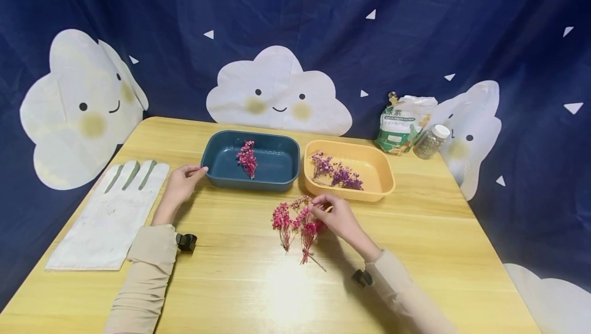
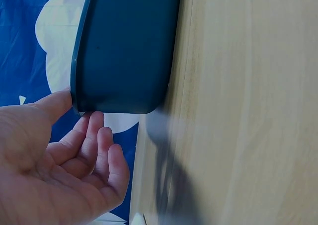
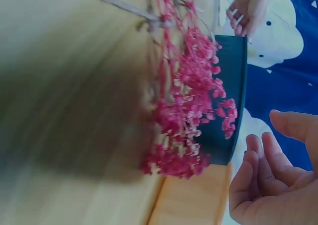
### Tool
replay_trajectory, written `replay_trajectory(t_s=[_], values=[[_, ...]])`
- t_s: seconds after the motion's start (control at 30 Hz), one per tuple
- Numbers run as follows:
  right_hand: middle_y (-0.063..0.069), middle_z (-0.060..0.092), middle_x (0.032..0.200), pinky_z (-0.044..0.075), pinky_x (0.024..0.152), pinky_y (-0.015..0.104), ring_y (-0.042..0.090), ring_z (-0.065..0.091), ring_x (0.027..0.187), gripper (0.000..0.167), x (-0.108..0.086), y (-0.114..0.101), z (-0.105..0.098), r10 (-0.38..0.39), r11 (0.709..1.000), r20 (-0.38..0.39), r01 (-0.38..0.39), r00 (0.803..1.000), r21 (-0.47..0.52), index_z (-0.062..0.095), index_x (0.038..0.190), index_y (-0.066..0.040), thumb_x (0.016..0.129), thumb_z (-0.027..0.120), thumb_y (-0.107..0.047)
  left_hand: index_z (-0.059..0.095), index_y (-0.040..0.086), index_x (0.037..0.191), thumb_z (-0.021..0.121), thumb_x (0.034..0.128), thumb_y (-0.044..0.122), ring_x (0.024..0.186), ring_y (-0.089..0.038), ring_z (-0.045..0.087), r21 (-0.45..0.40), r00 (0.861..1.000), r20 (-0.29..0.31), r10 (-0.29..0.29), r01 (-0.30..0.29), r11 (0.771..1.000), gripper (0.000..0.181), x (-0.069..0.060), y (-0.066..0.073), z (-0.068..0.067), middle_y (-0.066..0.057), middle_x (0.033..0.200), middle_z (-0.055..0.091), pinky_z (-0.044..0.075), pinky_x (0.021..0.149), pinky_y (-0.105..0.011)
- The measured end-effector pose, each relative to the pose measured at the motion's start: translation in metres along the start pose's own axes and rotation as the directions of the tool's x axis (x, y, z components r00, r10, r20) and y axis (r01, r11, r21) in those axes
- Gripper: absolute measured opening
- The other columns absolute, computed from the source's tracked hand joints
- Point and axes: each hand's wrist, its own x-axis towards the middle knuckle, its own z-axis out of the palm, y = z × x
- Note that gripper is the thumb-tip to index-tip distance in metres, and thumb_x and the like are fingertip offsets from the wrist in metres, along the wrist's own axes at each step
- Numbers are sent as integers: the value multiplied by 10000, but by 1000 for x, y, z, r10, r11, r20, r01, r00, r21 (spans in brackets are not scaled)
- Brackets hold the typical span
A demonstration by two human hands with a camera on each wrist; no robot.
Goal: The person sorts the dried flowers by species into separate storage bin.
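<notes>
My left hand point(image 1: 181, 184) pinches the rim of a dark blue plastic basin point(image 1: 251, 184) at its left end, thumb on the rim and fingertips under it. Inside that basin lies a sprig of pink dried flowers point(image 1: 247, 159). Over a loose bunch of pink dried flowers point(image 1: 308, 229) on the table hovers my right hand point(image 1: 339, 216). Its thumb and fingers stand apart in the right wrist view, with nothing between them, and the blossoms point(image 3: 194, 76) are a little away from them. Beside the blue basin, a yellow basin point(image 1: 385, 182) holds purple dried flowers point(image 1: 343, 176).
White gloves point(image 1: 108, 216) with grey-green stripes lie at the table's left. At the back right stand a white and green bag point(image 1: 399, 126) with a clip and a white-lidded jar point(image 1: 430, 142). A blue cloud-print curtain point(image 1: 175, 0) hangs behind the wooden table point(image 1: 231, 288).
</notes>
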Motion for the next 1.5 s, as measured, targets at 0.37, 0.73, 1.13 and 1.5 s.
replay_trajectory(t_s=[0.37,0.73,1.13,1.5], values=[[28,662,815,491,647,216,130,579,714,130,-27,19,1,32,999,31,-31,999,-28,660,924,-20,812,715,-59,519,-95,1267,500,973,405,828,-189,531,14,1000,-6,0,0,1000,580,1,-1,0,-223,1100,574,422,625,-176],[10,630,769,493,624,201,87,556,673,100,-51,32,13,18,998,125,-10,992,-60,643,872,-24,828,704,-91,524,-101,1256,512,968,404,767,-125,505,7,1000,-5,-3,3,1000,581,0,-1,0,-203,1072,571,418,606,-187],[-37,565,707,434,579,200,75,479,614,210,-56,36,27,38,984,126,-14,991,-180,618,819,-65,800,752,-225,530,-105,1248,515,967,404,784,-143,511,8,1000,-13,10,-10,1000,582,0,-2,1,-224,1081,578,417,612,-184],[-15,565,696,411,552,213,100,468,594,215,-53,31,32,101,975,113,-76,988,-208,621,826,-52,784,762,-210,519,-102,1261,506,968,417,795,-166,527,-2,1000,-6,15,-15,1000,596,2,-5,0,-225,1092,576,429,609,-184]])
